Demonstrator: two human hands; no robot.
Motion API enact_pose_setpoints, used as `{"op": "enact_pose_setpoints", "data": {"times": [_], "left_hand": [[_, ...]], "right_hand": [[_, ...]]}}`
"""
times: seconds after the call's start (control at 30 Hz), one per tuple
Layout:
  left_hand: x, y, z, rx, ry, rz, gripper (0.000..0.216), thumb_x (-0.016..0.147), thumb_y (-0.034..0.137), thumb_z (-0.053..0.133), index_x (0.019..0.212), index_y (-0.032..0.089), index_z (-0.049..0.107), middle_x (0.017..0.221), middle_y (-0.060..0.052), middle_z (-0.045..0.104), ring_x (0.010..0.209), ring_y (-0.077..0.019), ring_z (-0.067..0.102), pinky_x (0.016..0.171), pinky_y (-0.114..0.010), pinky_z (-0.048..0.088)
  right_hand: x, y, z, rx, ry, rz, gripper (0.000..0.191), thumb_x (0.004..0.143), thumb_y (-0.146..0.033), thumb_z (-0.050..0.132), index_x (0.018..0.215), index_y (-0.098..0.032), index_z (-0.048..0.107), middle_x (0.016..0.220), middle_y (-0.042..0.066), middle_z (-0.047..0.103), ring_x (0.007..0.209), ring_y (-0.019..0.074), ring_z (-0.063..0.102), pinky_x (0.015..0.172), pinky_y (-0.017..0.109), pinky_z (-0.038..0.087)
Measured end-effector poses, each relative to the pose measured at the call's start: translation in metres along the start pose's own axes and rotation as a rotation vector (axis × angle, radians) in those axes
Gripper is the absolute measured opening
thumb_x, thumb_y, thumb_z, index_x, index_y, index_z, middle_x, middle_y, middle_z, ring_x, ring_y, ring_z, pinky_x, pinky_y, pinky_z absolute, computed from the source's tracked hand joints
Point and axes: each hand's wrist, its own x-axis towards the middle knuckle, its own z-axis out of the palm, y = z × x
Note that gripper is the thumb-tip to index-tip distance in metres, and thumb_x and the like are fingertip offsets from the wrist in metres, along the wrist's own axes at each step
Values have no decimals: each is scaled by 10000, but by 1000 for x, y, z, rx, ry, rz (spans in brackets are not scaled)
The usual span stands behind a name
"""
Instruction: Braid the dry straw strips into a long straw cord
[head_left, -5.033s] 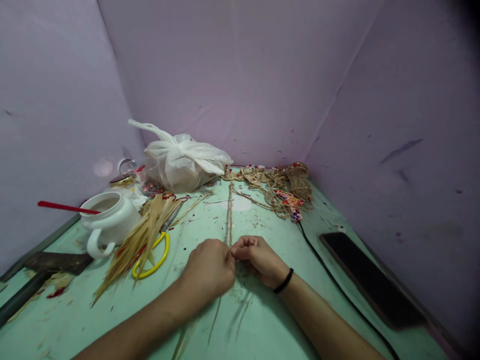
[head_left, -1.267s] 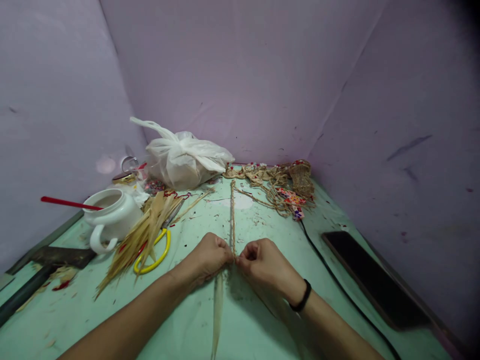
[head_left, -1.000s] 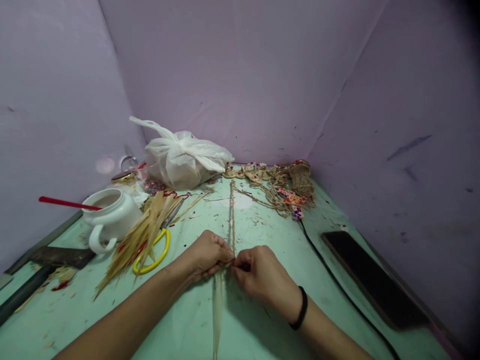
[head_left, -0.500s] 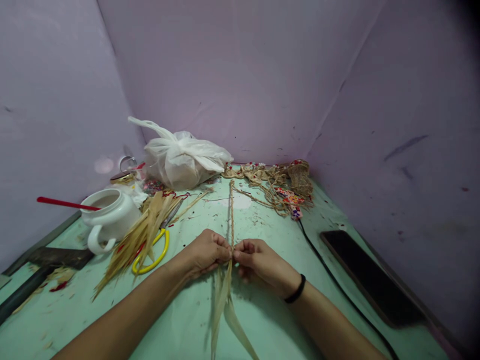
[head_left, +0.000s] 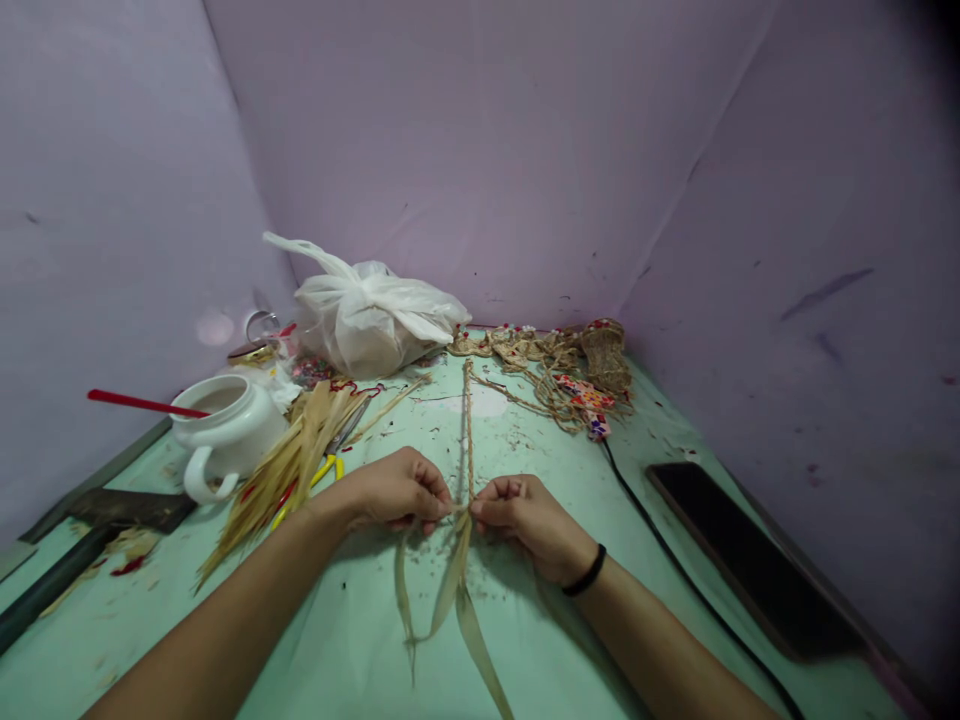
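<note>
A thin braided cord (head_left: 469,430) of tan plant fibre runs straight down the middle of the table. At its near end, loose flat fibre strips (head_left: 455,585) fan out toward me. My right hand (head_left: 529,520) pinches the cord where the braid meets these strips. Just left of it, my left hand (head_left: 405,492) is closed, thumb against fingers, on one fibre strip that it holds out sideways from the braid. A narrow gap separates the two hands. A black band circles my right wrist.
To the left lie a bundle of dry strips (head_left: 300,440), yellow-handled scissors (head_left: 330,465), a white pot (head_left: 232,430) with a red stick, and a dark-bladed tool (head_left: 135,508). Behind are a white plastic bag (head_left: 375,320) and woven pieces (head_left: 600,355). A phone (head_left: 750,560) and black cable (head_left: 675,565) lie right.
My left hand has moved left, away from the braid, drawing a strip out sideways. My right hand stays at the braid's end. The view has shifted slightly.
</note>
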Motion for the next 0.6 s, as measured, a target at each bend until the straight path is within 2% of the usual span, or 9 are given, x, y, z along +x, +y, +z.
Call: {"op": "enact_pose_setpoints", "data": {"times": [0.17,0.27,0.4,0.5,0.6], "left_hand": [[-7,0,-25,159,89,-37,198,581,308,556,591,114,588,462,0,531,330,-38,271,349,-190,172],[-11,5,-30,235,163,10,243,588,337,560,624,106,625,497,-5,541,379,-50,319,388,-194,230],[-11,8,-10,338,177,166,291,567,332,590,757,128,670,626,3,578,543,-84,424,512,-192,311],[-7,7,13,425,165,164,245,583,308,546,665,107,660,520,31,471,506,-74,357,479,-195,263],[-3,3,27,452,220,162,216,597,256,480,561,93,618,473,42,349,477,-63,285,446,-201,212]], "right_hand": [[0,0,-1,-27,4,-20,133,509,-215,599,474,-117,517,412,-18,477,358,31,316,400,200,184],[-1,0,-1,-30,-8,-27,141,521,-222,602,473,-120,516,411,-19,472,366,33,319,403,202,184],[-1,1,-1,-15,7,-31,138,510,-218,613,482,-123,517,430,-10,500,386,44,351,417,206,222],[0,2,-1,-8,14,-38,137,503,-217,616,483,-121,520,434,-7,508,386,41,350,413,204,218],[1,3,-1,-7,15,-30,139,505,-214,617,478,-120,517,426,-11,503,379,34,332,404,200,205]]}}
